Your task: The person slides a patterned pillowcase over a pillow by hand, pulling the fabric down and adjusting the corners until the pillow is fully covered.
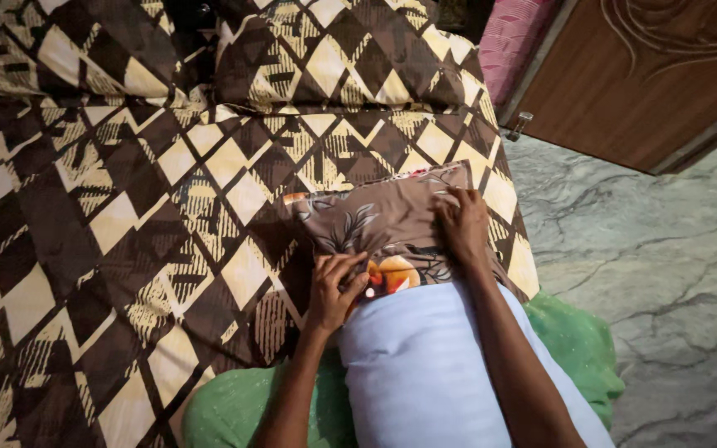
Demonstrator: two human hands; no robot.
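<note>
From my feed, the biggest thing in view is the bed (85,249), spread with a brown and cream diamond-patterned sheet that fills the picture from nine o'clock across to about two o'clock. At twelve o'clock a pillow in matching cloth (334,58) lies against the head of the bed. Off at three o'clock I see grey marbled floor (657,265), and at one to two o'clock a carved brown wooden door (657,75) with a pink cushion edge beside it.

Next in size is the white pillow (425,373), running from the centre down to six o'clock across a lap draped in green cloth (574,340). Its far end is tucked inside the brown floral pillowcase (375,220), which lies at the centre of the picture on the bed's near edge, its open mouth toward six o'clock.

My left hand (335,286) sits at about seven o'clock of the pillowcase, fingers curled and pinching the hem of its mouth, right where cover meets white pillow. My right hand (462,226) is at the case's three o'clock side, fingers bent, fingertips pressing down on the cloth near its right edge; whether it grips a fold I cannot tell. The case lies directly beneath and between both hands.
</note>
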